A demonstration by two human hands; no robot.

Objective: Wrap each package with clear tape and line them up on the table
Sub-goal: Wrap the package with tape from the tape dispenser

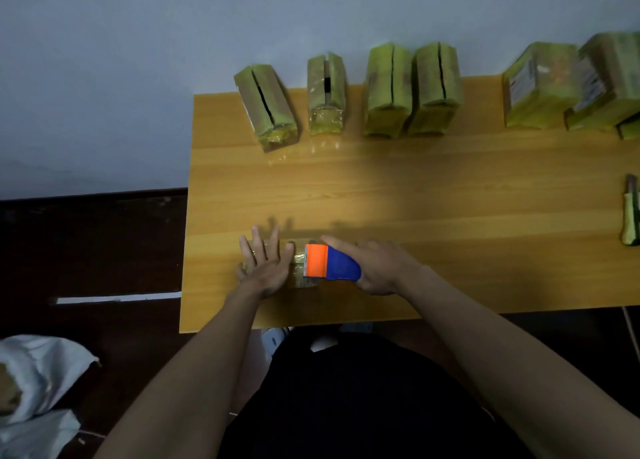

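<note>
A person stands at a wooden desk (450, 199) and works on a package (301, 271) lying flat near the desk's front edge, toward its left end. The left hand (265, 264) lies on top of the package with fingers straight and spread, pressing it down; most of the package is hidden under that hand, and only a glossy greenish strip shows between the 2 hands. The right hand (377, 268) grips a tape dispenser (330, 262), blue at the hand end and orange at the front, fingers curled round its body and the index finger stretched along the far side. The orange end rests on the package, just beside the left hand's thumb.

Along the desk's back edge, against the wall (138, 77), stand 4 green packages in a row (346, 95): the leftmost tilted, the next small and upright, then 2 larger ones touching each other. Each shows a dark slit along its top. Well apart to the right is a pile of more packages (571, 88), stacked loosely and partly cut off by the frame edge.

At the desk's right edge lies a knife (632, 216) with a green handle, partly out of view. On the dark floor at lower left lies a white sack (38, 372), crumpled.
</note>
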